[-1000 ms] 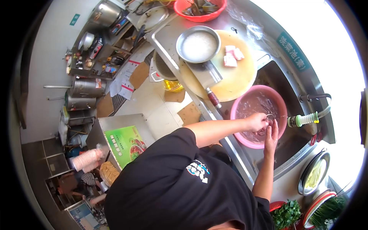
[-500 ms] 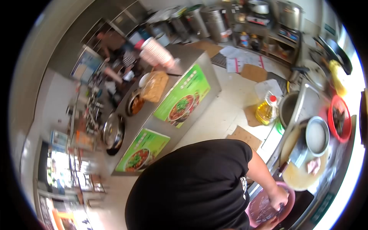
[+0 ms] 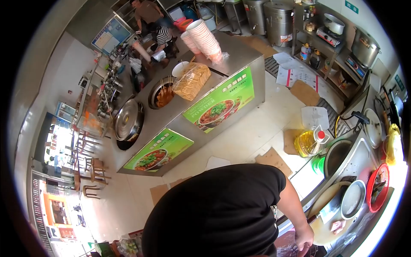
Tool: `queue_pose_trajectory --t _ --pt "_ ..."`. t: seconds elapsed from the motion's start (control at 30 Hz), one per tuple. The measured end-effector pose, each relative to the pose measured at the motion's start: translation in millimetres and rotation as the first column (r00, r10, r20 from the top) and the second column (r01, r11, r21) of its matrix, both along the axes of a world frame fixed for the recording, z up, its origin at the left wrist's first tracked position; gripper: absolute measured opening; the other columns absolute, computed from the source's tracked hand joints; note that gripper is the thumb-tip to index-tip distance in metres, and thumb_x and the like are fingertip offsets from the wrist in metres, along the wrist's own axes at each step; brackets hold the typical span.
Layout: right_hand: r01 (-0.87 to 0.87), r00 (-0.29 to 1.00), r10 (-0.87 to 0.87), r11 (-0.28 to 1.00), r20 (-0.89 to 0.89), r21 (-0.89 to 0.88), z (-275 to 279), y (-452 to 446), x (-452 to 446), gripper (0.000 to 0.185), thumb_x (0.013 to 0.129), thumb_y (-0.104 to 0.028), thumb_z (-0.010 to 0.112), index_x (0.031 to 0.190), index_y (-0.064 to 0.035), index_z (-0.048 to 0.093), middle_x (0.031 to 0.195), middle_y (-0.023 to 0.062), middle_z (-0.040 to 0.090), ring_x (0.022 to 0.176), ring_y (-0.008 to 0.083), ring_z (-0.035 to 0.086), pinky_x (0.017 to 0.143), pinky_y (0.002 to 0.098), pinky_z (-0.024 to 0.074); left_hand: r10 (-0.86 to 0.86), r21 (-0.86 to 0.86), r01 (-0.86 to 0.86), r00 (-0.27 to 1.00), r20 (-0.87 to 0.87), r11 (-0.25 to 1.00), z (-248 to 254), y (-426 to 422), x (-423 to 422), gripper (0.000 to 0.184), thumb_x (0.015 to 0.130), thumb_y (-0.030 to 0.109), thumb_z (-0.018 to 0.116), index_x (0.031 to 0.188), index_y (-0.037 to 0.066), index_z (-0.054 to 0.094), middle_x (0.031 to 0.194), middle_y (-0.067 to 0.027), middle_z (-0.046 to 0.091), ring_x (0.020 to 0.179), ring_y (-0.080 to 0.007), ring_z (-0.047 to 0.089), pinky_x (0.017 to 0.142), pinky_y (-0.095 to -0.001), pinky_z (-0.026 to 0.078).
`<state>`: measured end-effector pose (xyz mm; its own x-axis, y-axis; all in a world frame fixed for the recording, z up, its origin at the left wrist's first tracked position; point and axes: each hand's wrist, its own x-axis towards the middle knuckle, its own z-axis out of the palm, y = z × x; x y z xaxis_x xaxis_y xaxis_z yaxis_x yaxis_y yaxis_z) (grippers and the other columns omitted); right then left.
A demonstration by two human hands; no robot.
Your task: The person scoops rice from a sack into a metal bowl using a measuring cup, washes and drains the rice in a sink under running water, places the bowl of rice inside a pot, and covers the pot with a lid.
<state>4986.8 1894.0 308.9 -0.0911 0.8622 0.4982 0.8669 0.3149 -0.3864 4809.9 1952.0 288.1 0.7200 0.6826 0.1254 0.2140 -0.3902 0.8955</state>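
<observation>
Basin (image 3: 284, 242) sits beneath the left hand (image 3: 304, 238), fingers bent and any hold impossible to tell, near a chopping board (image 3: 320, 232). Handling appears under way there, calling for a steady grip.

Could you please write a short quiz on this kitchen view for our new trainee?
1. Multiple choice: what colour is the cap of the oil bottle?
A) blue
B) red
C) black

2. True or false: the stacked cups and the clear-wrapped package are on the same metal counter.

3. Fill in the missing word: the cleaver lies on the round ____, beside the pieces of meat.

Key: 1. B; 2. True; 3. board
</observation>
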Motion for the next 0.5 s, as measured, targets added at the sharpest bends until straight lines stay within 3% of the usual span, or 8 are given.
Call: queue_pose_trajectory --t 0.07,0.13,0.2,0.23,0.33,0.5 --pt "-0.026 1.000 0.026 0.999 0.016 -0.024 0 9 -23 0.030 0.094 -0.030 0.053 0.104 -0.0038 0.064 0.102 0.0140 0.061 0.089 0.0285 0.062 0.079 0.0401 0.0523 -0.055 -0.101 0.052 0.998 -0.030 0.994 10 3 -23 0.047 0.076 0.035 0.066 0.105 -0.002 0.063 0.101 -0.0227 0.065 0.099 -0.0373 0.061 0.088 -0.0424 0.047" --pt "-0.050 0.998 0.052 0.998 0.036 -0.047 -1 17 -47 0.030 0.094 -0.029 0.053 0.104 -0.0036 0.064 0.103 0.0144 0.061 0.089 0.0289 0.062 0.079 0.0403 0.0520 -0.005 -0.078 -0.002 0.997 -0.079 0.997 22 2 -49 0.049 0.077 0.037 0.066 0.109 0.000 0.063 0.102 -0.0214 0.065 0.099 -0.0362 0.061 0.088 -0.0421 0.047" --pt "-0.072 0.996 0.076 0.995 0.050 -0.063 0 24 -71 0.030 0.094 -0.029 0.053 0.104 -0.0034 0.064 0.103 0.0148 0.061 0.090 0.0292 0.062 0.079 0.0404 0.0518 0.026 -0.228 -0.036 0.999 -0.047 0.973 62 -8 -95 0.050 0.078 0.039 0.065 0.113 0.002 0.062 0.104 -0.0193 0.066 0.099 -0.0336 0.062 0.088 -0.0398 0.048" --pt "-0.088 0.994 0.092 0.994 0.058 -0.069 -1 29 -82 0.030 0.094 -0.029 0.053 0.104 -0.0033 0.064 0.103 0.0150 0.061 0.090 0.0294 0.062 0.080 0.0405 0.0517 0.051 -0.194 -0.077 0.990 -0.135 0.978 49 -1 -94 0.051 0.078 0.040 0.065 0.114 0.004 0.062 0.104 -0.0175 0.066 0.098 -0.0311 0.063 0.086 -0.0377 0.049" --pt "-0.118 0.988 0.127 0.987 0.084 -0.108 0 39 -111 0.030 0.093 -0.028 0.053 0.105 -0.0030 0.064 0.103 0.0156 0.061 0.091 0.0299 0.062 0.080 0.0407 0.0513 0.155 -0.147 -0.172 0.981 -0.120 0.974 39 6 -114 0.041 0.079 0.030 0.065 0.113 0.007 0.061 0.098 -0.0130 0.068 0.093 -0.0307 0.064 0.080 -0.0389 0.050" --pt "-0.143 0.980 0.161 0.979 0.116 -0.148 0 53 -148 0.030 0.093 -0.028 0.054 0.105 -0.0024 0.063 0.104 0.0167 0.061 0.092 0.0308 0.061 0.081 0.0410 0.0507 0.158 -0.149 -0.168 0.985 -0.072 0.975 34 17 -144 0.055 0.079 0.040 0.064 0.119 0.003 0.060 0.108 -0.0188 0.065 0.101 -0.0326 0.062 0.088 -0.0387 0.048"
